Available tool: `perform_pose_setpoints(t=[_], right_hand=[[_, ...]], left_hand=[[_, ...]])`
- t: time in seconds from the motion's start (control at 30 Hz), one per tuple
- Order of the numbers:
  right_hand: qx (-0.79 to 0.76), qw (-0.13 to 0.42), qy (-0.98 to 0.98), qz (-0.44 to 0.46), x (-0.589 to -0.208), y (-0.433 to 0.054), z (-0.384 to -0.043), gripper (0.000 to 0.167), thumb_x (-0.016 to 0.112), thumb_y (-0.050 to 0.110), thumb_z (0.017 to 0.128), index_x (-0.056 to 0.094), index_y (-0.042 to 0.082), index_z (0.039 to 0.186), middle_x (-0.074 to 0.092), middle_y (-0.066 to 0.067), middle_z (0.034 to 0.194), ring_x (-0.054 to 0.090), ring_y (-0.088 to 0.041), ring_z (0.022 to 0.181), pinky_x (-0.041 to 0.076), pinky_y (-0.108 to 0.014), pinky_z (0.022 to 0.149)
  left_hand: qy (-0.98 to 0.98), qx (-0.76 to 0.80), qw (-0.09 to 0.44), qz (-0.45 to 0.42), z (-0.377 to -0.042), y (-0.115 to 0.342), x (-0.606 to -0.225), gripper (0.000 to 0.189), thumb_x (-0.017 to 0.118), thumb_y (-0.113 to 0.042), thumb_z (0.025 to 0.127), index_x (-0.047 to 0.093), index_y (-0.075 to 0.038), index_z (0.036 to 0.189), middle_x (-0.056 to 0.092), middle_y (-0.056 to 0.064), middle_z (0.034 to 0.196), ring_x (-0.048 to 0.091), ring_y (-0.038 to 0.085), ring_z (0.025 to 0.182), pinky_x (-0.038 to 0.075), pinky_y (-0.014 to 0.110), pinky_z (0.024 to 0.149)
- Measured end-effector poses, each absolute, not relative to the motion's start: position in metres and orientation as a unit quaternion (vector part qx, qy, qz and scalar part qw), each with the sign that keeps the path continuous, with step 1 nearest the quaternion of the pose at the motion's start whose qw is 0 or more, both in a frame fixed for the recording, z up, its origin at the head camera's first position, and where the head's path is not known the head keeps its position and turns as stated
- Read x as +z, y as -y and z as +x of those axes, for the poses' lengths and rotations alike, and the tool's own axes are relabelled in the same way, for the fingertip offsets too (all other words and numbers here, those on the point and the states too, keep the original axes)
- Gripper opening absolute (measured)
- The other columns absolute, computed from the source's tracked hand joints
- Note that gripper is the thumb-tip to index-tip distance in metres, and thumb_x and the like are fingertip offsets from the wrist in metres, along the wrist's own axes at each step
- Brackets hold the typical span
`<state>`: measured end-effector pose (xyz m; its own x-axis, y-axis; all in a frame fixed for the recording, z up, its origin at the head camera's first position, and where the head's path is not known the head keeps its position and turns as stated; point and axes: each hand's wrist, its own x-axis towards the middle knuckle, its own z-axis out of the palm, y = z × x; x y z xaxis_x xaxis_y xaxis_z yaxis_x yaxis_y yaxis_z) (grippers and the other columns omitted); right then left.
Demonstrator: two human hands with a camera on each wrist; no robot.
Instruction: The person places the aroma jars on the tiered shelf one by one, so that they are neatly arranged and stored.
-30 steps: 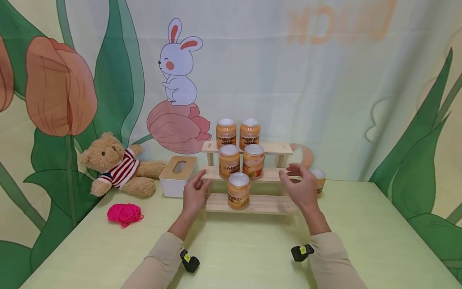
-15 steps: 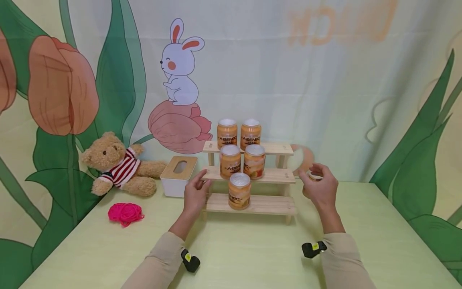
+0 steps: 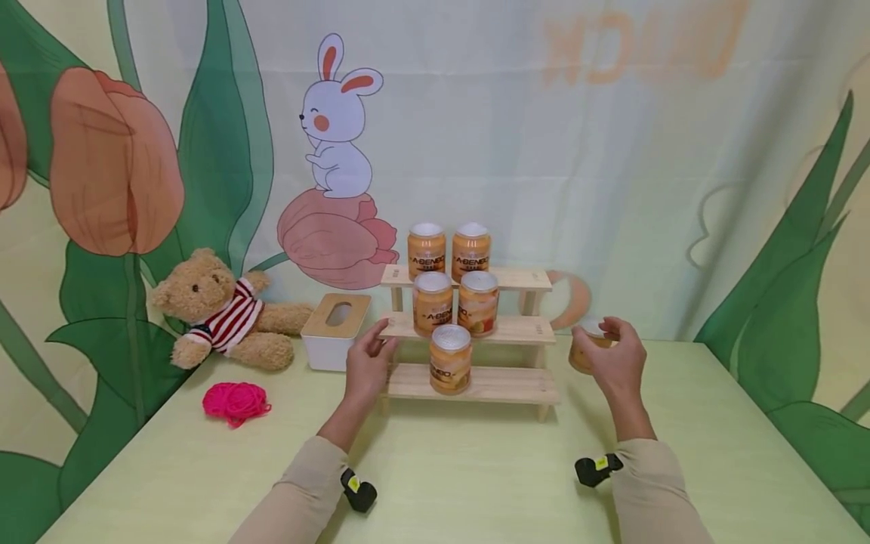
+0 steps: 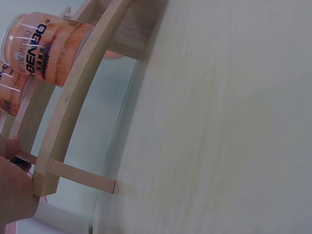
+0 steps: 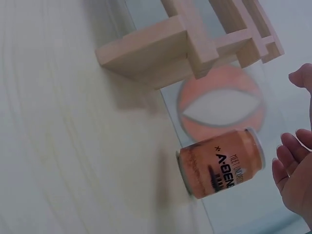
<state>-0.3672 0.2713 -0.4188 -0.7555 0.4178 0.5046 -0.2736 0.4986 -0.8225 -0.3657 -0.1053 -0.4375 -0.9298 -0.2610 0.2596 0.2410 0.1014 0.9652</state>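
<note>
A three-tier wooden display stand (image 3: 503, 384) holds orange cans with silver lids. Two cans (image 3: 427, 249) are on the top tier, two (image 3: 433, 304) on the middle tier, and one can (image 3: 450, 361) is on the bottom tier. My left hand (image 3: 368, 369) grips the left end of the middle tier, its fingers partly hidden in the left wrist view. To the right of the stand, another orange can (image 5: 222, 163) stands upright on the table. Around its upper part, my right hand (image 3: 617, 366) is spread; in the right wrist view the fingertips (image 5: 279, 173) are apart from it.
Left of the stand is a white tissue box (image 3: 328, 350) with a wooden lid. A teddy bear (image 3: 227, 310) in a striped shirt leans at the far left, with a pink yarn bundle (image 3: 236, 402) in front. A printed curtain (image 3: 612, 189) hangs behind the table (image 3: 469, 483).
My right hand has moved right, from the right end of the middle tier to the lone can. My left hand stays at the stand's left end, and the cans on the tiers have not moved.
</note>
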Motion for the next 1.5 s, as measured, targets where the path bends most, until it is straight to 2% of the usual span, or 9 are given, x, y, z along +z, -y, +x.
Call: perform_pose_setpoints(t=[0.2, 0.33, 0.6, 0.87, 1.1, 1.33, 1.5], right_hand=[[0.478, 0.347, 0.803, -0.081, -0.433, -0.274, -0.371, 0.068, 0.079, 0.032, 0.084, 0.052, -0.01, 0.13, 0.051, -0.026, 0.122, 0.046, -0.04, 0.113, 0.039, -0.05, 0.092], [0.467, 0.345, 0.808, -0.098, -0.44, -0.274, -0.373, 0.075, 0.079, 0.037, 0.084, 0.047, -0.01, 0.134, 0.046, -0.028, 0.126, 0.041, -0.041, 0.116, 0.037, -0.053, 0.092], [0.479, 0.334, 0.803, -0.119, -0.443, -0.274, -0.377, 0.08, 0.079, 0.04, 0.083, 0.044, -0.007, 0.137, 0.044, -0.025, 0.129, 0.038, -0.038, 0.12, 0.037, -0.054, 0.094], [0.482, 0.306, 0.809, -0.139, -0.441, -0.274, -0.384, 0.083, 0.075, 0.041, 0.085, 0.039, -0.007, 0.142, 0.04, -0.026, 0.133, 0.034, -0.041, 0.125, 0.036, -0.055, 0.097], [0.461, 0.297, 0.825, -0.136, -0.437, -0.278, -0.395, 0.081, 0.074, 0.037, 0.085, 0.037, -0.006, 0.143, 0.039, -0.028, 0.134, 0.035, -0.043, 0.124, 0.038, -0.057, 0.095], [0.456, 0.28, 0.834, -0.137, -0.436, -0.281, -0.403, 0.082, 0.075, 0.033, 0.083, 0.036, -0.01, 0.142, 0.038, -0.031, 0.134, 0.036, -0.045, 0.123, 0.039, -0.057, 0.098], [0.464, 0.271, 0.832, -0.136, -0.438, -0.285, -0.406, 0.083, 0.075, 0.033, 0.083, 0.037, -0.011, 0.141, 0.038, -0.032, 0.135, 0.037, -0.044, 0.123, 0.038, -0.056, 0.099]], left_hand=[[0.717, -0.67, 0.192, 0.001, -0.365, 0.106, -0.438, 0.044, 0.066, -0.009, 0.097, 0.058, -0.009, 0.141, 0.069, 0.017, 0.103, 0.05, 0.011, 0.07, 0.038, 0.016, 0.054], [0.719, -0.665, 0.202, -0.002, -0.364, 0.107, -0.438, 0.043, 0.066, -0.007, 0.097, 0.059, -0.007, 0.14, 0.068, 0.013, 0.096, 0.046, 0.006, 0.065, 0.037, 0.017, 0.053], [0.719, -0.663, 0.207, 0.002, -0.365, 0.107, -0.437, 0.042, 0.067, -0.008, 0.097, 0.061, -0.009, 0.139, 0.066, 0.007, 0.089, 0.046, 0.007, 0.063, 0.037, 0.018, 0.053], [0.717, -0.668, 0.199, 0.0, -0.364, 0.106, -0.436, 0.043, 0.066, -0.007, 0.097, 0.06, -0.011, 0.139, 0.069, 0.01, 0.098, 0.049, 0.009, 0.067, 0.039, 0.018, 0.054], [0.722, -0.662, 0.203, 0.0, -0.363, 0.106, -0.435, 0.043, 0.066, -0.007, 0.097, 0.06, -0.011, 0.14, 0.066, 0.01, 0.096, 0.047, 0.008, 0.066, 0.038, 0.018, 0.054], [0.714, -0.672, 0.196, 0.001, -0.364, 0.107, -0.436, 0.044, 0.065, -0.006, 0.098, 0.059, -0.01, 0.141, 0.069, 0.018, 0.114, 0.054, 0.009, 0.076, 0.041, 0.016, 0.055], [0.713, -0.673, 0.196, 0.006, -0.364, 0.106, -0.436, 0.044, 0.066, -0.007, 0.097, 0.059, -0.01, 0.14, 0.069, 0.018, 0.118, 0.057, 0.009, 0.08, 0.042, 0.016, 0.057]])
